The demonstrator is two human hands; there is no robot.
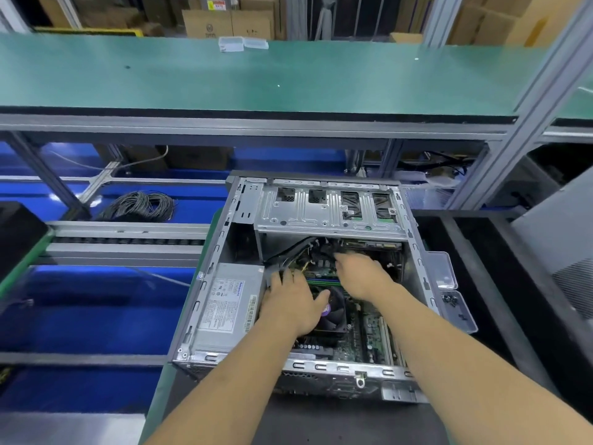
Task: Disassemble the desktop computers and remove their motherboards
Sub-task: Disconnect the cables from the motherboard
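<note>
Both forearms reached in over the near rim of the open computer case [308,369], which lay on its side on the dark bench. The left hand [290,305] lay over the near-left part of the CPU fan [333,311], fingers stretched toward the cables beside the power supply [224,305]; whether those fingers held a cable could not be told. Just beyond and to its right, the right hand [361,273] reached into the black cable bundle [298,248] under the drive cage [330,208], its fingertips blurred, so its hold could not be judged either. The motherboard [362,332] sat screwed flat in the case floor, showing below and right of both hands, with the fan and memory on it. The step looked like unplugging power and data leads from the board. The next move would call for freeing each connector's latch, pulling straight, then clearing the cables aside before any screws. Past the case, a green shelf [256,75] carried small clear boxes [242,43]
</note>
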